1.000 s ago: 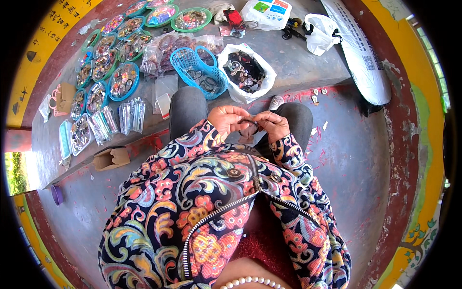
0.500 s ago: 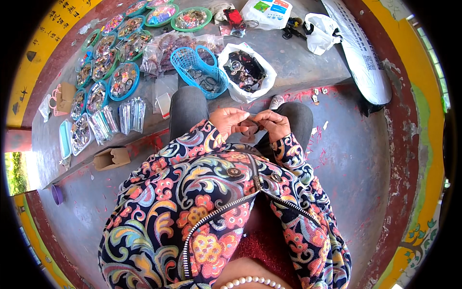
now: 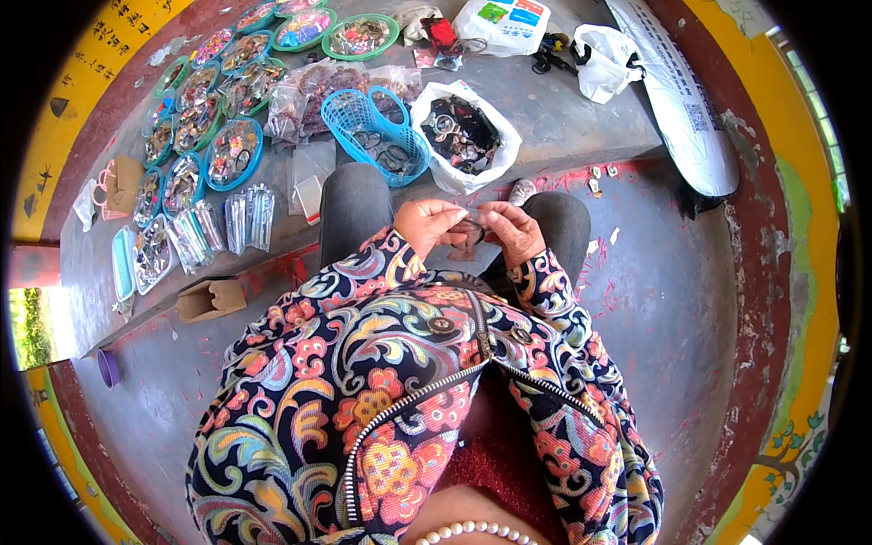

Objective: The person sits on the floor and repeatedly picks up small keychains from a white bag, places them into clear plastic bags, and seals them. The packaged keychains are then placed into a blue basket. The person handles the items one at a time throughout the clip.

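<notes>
Above my lap, my left hand (image 3: 429, 227) and my right hand (image 3: 514, 232) meet with pinched fingertips. Between them hangs a small clear plastic bag (image 3: 467, 245) with something dark and brownish in it, too small to make out. Both hands pinch its upper edge, though my fingers cover part of it. Just beyond my knees stand a blue plastic basket (image 3: 400, 150) with dark loops in it and a white plastic bag (image 3: 510, 150) full of dark small accessories.
Several round baskets (image 3: 233, 154) of small colourful goods crowd the ledge at left. Packs of pens (image 3: 250, 218) lie near its edge, above an open cardboard box (image 3: 211, 300). A purple cup (image 3: 108, 368) is at far left. A long silvery package (image 3: 686, 118) lies at right.
My right hand has shifted slightly up and left, its fingers re-pinching the small plastic bag. The bag's dark contents have turned a little between my hands.
</notes>
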Available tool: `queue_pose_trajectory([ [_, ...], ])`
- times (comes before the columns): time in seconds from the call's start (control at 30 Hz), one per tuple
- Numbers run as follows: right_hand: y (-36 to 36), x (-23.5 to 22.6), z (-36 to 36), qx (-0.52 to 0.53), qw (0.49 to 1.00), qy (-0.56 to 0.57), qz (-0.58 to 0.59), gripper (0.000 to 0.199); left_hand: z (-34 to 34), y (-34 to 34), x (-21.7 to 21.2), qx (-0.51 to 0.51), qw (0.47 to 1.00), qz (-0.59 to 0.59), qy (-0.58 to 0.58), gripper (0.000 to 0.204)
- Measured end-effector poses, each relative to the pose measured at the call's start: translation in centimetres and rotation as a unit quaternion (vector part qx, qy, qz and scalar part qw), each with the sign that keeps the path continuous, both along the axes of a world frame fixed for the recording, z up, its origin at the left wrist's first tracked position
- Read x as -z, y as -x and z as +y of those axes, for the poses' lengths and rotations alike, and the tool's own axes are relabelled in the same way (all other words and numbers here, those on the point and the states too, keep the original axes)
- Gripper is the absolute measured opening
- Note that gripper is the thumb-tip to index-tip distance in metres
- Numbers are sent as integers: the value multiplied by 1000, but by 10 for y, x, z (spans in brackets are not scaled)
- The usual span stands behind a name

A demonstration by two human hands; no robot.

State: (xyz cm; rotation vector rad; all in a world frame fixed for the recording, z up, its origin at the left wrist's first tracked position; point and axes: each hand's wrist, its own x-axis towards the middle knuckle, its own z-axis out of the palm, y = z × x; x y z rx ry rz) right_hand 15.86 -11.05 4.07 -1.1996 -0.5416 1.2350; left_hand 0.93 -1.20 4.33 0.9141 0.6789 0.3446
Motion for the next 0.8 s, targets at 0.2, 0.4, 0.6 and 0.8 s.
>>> queue_pose_trajectory([
  [0.2, 0, 10, 1, -32, 998, -15, 48, 11, -2, 1, 2, 46, 997, -3, -59, 22],
  [0.4, -3, 12, 1, -37, 999, 21, 13, 9, -4, 1, -2, 62, 994, -13, -87, 24],
  [0.6, 0, 5, -1, -56, 996, 25, -58, 8, -5, 2, -5, 87, 986, -7, -139, 26],
  [0.8, 0, 0, -5, -38, 991, -6, -125, 9, -5, 1, -5, 65, 990, 2, -126, 28],
])
